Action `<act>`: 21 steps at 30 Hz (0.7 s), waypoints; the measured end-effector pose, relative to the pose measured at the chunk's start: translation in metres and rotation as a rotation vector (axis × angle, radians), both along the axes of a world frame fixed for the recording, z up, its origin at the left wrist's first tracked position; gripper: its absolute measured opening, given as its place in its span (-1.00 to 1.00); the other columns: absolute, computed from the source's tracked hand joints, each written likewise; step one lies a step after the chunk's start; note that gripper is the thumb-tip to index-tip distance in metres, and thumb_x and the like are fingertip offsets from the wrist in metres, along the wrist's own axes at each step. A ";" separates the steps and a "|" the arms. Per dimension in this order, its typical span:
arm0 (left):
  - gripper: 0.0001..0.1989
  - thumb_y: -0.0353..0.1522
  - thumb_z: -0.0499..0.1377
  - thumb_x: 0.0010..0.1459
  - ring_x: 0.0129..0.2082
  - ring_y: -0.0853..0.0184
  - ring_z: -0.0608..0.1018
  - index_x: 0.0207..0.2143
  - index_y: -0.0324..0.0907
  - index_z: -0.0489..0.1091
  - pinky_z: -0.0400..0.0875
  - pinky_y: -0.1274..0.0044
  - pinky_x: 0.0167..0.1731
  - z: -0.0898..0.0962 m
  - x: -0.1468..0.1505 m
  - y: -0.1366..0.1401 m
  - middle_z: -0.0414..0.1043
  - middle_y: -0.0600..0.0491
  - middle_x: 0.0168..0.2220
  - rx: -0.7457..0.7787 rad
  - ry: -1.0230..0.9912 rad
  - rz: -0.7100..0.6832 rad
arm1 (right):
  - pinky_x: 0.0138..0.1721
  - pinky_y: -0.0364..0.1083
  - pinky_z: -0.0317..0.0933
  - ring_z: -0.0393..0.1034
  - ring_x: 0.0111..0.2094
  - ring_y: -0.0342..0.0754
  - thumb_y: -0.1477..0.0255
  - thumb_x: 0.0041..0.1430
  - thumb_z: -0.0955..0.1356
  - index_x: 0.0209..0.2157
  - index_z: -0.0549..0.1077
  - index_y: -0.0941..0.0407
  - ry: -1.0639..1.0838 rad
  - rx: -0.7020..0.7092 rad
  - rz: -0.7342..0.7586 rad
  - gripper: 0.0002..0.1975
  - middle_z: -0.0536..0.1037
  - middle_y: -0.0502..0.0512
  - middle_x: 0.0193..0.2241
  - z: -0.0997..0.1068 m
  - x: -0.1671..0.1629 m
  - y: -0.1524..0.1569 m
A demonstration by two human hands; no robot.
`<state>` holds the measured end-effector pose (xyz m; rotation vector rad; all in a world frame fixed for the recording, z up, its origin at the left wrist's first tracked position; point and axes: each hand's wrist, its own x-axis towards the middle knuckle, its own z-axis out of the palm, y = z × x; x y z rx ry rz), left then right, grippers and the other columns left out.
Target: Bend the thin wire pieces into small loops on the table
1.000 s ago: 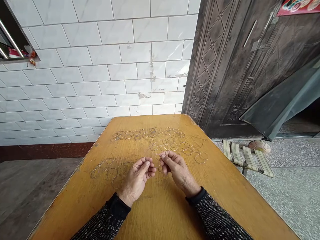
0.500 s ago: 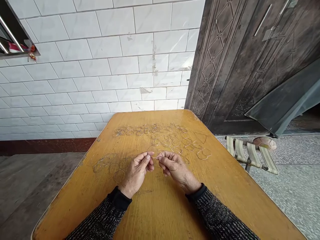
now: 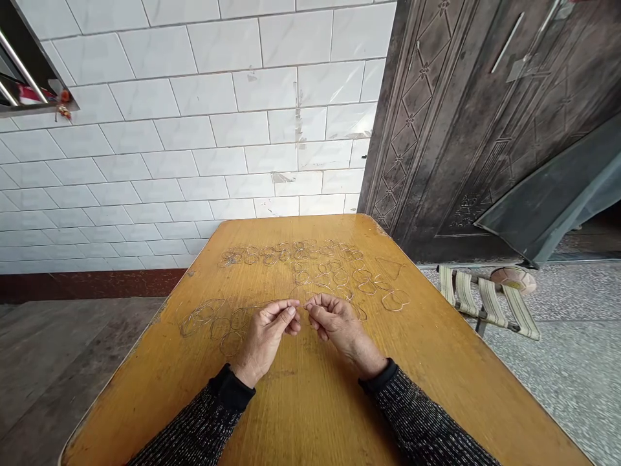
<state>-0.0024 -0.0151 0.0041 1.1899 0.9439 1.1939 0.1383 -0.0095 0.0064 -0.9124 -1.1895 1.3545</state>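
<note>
Above the middle of the wooden table (image 3: 310, 408), my left hand (image 3: 269, 333) and my right hand (image 3: 339, 327) face each other, fingertips almost meeting. Both pinch a thin wire (image 3: 301, 306), of which only a short bit shows between them. Behind my right hand lie several bent wire shapes (image 3: 332, 275) with rounded loops. To the left of my left hand rests a group of wire rings (image 3: 201, 316), and one separate ring (image 3: 231, 343) is close to that wrist. The rest of the held wire is hidden or too fine to follow.
A row of looped wire pieces (image 3: 291, 251) runs along the table's far side. The white tiled wall (image 3: 208, 129) stands behind. At the right are a dark patterned door (image 3: 436, 129), a striped folding stool (image 3: 488, 301) and a ball (image 3: 513, 278).
The fingertips of my left hand have shifted slightly, the index finger now straighter along the wire. My right hand keeps nearly the same place and pinch.
</note>
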 end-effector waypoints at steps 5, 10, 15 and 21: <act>-0.72 -0.24 0.20 -0.04 -0.55 0.43 0.40 -0.32 -0.26 0.43 0.28 0.55 -0.51 0.000 0.001 0.000 0.39 0.05 -0.52 0.026 0.040 0.022 | -0.78 -0.26 -0.11 -0.01 -0.79 -0.30 0.26 -0.09 0.32 -0.58 0.27 0.13 -0.048 0.014 -0.010 -0.76 0.25 -0.15 -0.77 -0.001 -0.001 0.001; -0.76 -0.26 0.21 -0.06 -0.55 0.45 0.39 -0.40 -0.27 0.42 0.27 0.57 -0.52 -0.001 0.001 0.003 0.37 0.05 -0.52 -0.040 -0.005 0.003 | -0.78 -0.27 -0.09 0.00 -0.80 -0.31 0.25 -0.07 0.31 -0.58 0.27 0.14 -0.083 0.023 -0.028 -0.75 0.25 -0.15 -0.76 -0.001 -0.004 0.001; -0.77 -0.27 0.22 -0.07 -0.55 0.45 0.39 -0.40 -0.27 0.43 0.27 0.57 -0.51 0.000 -0.001 0.004 0.37 0.05 -0.50 -0.048 -0.007 -0.007 | -0.79 -0.26 -0.08 0.01 -0.80 -0.31 0.26 -0.07 0.31 -0.58 0.26 0.14 -0.098 0.041 -0.056 -0.76 0.25 -0.14 -0.76 -0.003 -0.005 0.000; -0.77 -0.28 0.19 -0.03 -0.55 0.44 0.40 -0.38 -0.27 0.42 0.27 0.58 -0.53 0.003 -0.002 0.003 0.38 0.05 -0.50 0.010 0.057 -0.019 | -0.79 -0.27 -0.09 0.01 -0.80 -0.31 0.28 -0.03 0.29 -0.56 0.27 0.15 -0.128 0.062 -0.067 -0.78 0.26 -0.14 -0.76 -0.006 -0.004 0.002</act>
